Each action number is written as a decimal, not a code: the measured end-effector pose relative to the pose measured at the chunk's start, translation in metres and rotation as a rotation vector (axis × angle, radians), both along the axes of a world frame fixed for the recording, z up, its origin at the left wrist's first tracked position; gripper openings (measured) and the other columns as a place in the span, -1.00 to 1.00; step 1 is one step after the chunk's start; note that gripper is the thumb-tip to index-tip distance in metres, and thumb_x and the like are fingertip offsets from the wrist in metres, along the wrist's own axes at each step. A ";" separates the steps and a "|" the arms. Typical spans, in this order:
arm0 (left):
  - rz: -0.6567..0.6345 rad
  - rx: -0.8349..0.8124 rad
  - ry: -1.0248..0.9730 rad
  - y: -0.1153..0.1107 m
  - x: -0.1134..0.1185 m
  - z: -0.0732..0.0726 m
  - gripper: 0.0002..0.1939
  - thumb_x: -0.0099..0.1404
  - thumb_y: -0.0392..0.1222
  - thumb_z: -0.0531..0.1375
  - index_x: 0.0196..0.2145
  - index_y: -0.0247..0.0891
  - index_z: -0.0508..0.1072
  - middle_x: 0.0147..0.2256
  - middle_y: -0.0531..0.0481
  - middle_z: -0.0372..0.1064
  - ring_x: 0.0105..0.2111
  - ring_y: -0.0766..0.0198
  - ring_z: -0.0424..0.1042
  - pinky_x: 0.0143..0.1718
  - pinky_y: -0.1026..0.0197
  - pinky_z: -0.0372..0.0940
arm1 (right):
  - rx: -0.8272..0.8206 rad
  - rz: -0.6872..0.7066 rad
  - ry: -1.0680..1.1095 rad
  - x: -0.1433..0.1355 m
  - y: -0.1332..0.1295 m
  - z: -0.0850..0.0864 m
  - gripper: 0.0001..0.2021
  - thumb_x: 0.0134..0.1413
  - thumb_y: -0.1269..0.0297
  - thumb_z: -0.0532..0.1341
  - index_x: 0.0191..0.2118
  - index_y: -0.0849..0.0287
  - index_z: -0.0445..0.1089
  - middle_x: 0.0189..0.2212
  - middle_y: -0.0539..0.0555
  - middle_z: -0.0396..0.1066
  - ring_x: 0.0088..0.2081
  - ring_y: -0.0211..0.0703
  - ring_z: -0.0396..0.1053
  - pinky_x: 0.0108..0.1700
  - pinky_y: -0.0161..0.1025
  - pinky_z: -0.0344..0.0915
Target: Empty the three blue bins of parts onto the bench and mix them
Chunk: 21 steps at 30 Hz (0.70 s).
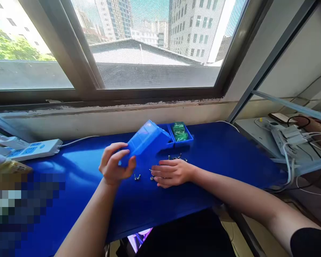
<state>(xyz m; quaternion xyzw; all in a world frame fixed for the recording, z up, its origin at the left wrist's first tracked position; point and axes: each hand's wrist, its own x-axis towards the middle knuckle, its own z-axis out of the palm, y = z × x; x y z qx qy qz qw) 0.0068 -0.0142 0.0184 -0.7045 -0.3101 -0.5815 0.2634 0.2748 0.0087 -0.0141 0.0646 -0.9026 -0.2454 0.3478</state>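
Note:
My left hand [115, 167] grips a translucent blue plastic box [146, 141] by its near corner and holds it tilted above the blue table [216, 160]. My right hand [171, 172] lies flat on the table, fingers together and pointing left, over several small metal screws [137, 176]. More screws [176, 157] lie scattered just behind that hand. Behind the tilted box stands a small blue tray [188, 136] holding green parts [179, 131].
A white power strip [33, 150] with its cable lies at the back left. A window frame and sill run along the back. To the right, a neighbouring bench carries another power strip [286, 137] with plugs and white cables. A blurred area covers the left front.

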 end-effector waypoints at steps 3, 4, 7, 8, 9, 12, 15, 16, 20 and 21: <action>0.159 -0.182 -0.324 0.009 -0.003 -0.009 -0.78 0.28 -0.09 0.22 -0.18 -0.25 0.42 -0.18 -0.16 0.43 -0.19 0.11 0.45 -0.17 0.07 0.38 | -0.055 -0.001 -0.046 0.000 -0.002 0.003 -0.76 0.32 0.10 0.23 -0.06 0.11 0.52 0.09 0.05 0.51 0.23 -0.14 0.36 0.36 -0.13 0.24; 0.208 -0.269 -0.468 0.014 -0.004 -0.014 -0.77 0.33 -0.06 0.17 -0.15 -0.26 0.41 -0.18 -0.14 0.41 -0.20 0.14 0.42 -0.16 0.08 0.35 | -0.086 -0.010 -0.066 -0.001 -0.004 0.005 -0.74 0.33 0.09 0.22 -0.05 0.11 0.52 0.09 0.05 0.50 0.23 -0.12 0.37 0.36 -0.12 0.23; 0.317 -0.441 -0.877 0.033 -0.006 -0.033 -0.78 0.41 -0.06 0.06 -0.17 -0.26 0.36 -0.29 -0.02 0.31 -0.30 0.23 0.32 -0.16 0.13 0.28 | -0.191 -0.035 -0.116 -0.013 -0.014 0.012 -0.71 0.36 0.08 0.17 0.02 0.10 0.49 0.09 0.05 0.50 0.21 -0.08 0.36 0.32 -0.10 0.23; 0.336 -0.484 -0.967 0.040 -0.008 -0.039 -0.80 0.40 -0.07 0.05 -0.20 -0.25 0.34 -0.31 0.01 0.28 -0.30 0.24 0.30 -0.16 0.14 0.26 | -0.226 -0.043 -0.143 -0.020 -0.019 0.014 -0.71 0.36 0.09 0.16 0.05 0.09 0.47 0.09 0.05 0.50 0.21 -0.07 0.36 0.29 -0.11 0.24; 0.356 -0.534 -1.034 0.045 -0.010 -0.044 -0.82 0.39 -0.09 0.05 -0.21 -0.24 0.32 -0.32 0.03 0.26 -0.30 0.24 0.29 -0.15 0.14 0.25 | -0.264 -0.067 -0.176 -0.030 -0.025 0.015 -0.70 0.37 0.10 0.14 0.08 0.09 0.46 0.09 0.06 0.48 0.21 -0.06 0.34 0.27 -0.12 0.25; 0.395 -0.607 -1.082 0.053 -0.016 -0.051 -0.84 0.38 -0.10 0.05 -0.22 -0.23 0.30 -0.33 0.05 0.23 -0.30 0.24 0.28 -0.12 0.14 0.24 | -0.370 -0.169 -0.251 -0.065 -0.043 0.014 -0.64 0.40 0.12 0.09 0.15 0.19 0.38 0.11 0.19 0.43 0.15 -0.02 0.35 0.14 -0.11 0.28; 0.398 -0.632 -1.046 0.050 -0.019 -0.049 -0.81 0.39 -0.06 0.04 -0.22 -0.23 0.31 -0.32 0.04 0.24 -0.27 0.22 0.29 -0.09 0.13 0.24 | -0.426 -0.249 -0.294 -0.100 -0.054 0.006 -0.68 0.40 0.15 0.07 -0.03 0.30 0.43 -0.07 0.24 0.47 -0.08 0.00 0.41 -0.06 -0.07 0.30; 0.400 -0.645 -1.040 0.049 -0.020 -0.049 -0.80 0.39 -0.05 0.04 -0.21 -0.22 0.31 -0.31 0.04 0.25 -0.26 0.21 0.29 -0.09 0.13 0.24 | -0.431 -0.270 -0.303 -0.107 -0.054 0.004 -0.74 0.40 0.26 0.06 -0.14 0.27 0.44 -0.18 0.20 0.48 -0.17 -0.02 0.40 -0.13 -0.08 0.29; 0.408 -0.727 -1.053 0.048 -0.023 -0.051 -0.79 0.38 -0.02 0.06 -0.21 -0.21 0.31 -0.31 0.03 0.28 -0.26 0.19 0.30 -0.08 0.11 0.25 | -0.403 -0.290 -0.360 -0.110 -0.046 0.000 -0.79 0.33 0.49 0.06 -0.27 0.23 0.42 -0.32 0.13 0.45 -0.28 -0.07 0.36 -0.18 -0.09 0.23; 0.382 -0.754 -1.043 0.048 -0.024 -0.053 -0.78 0.39 -0.01 0.06 -0.21 -0.21 0.31 -0.31 0.03 0.28 -0.28 0.19 0.30 -0.08 0.11 0.26 | -0.400 -0.303 -0.372 -0.105 -0.043 0.001 -0.80 0.33 0.49 0.07 -0.28 0.23 0.41 -0.33 0.13 0.44 -0.29 -0.08 0.35 -0.15 -0.09 0.23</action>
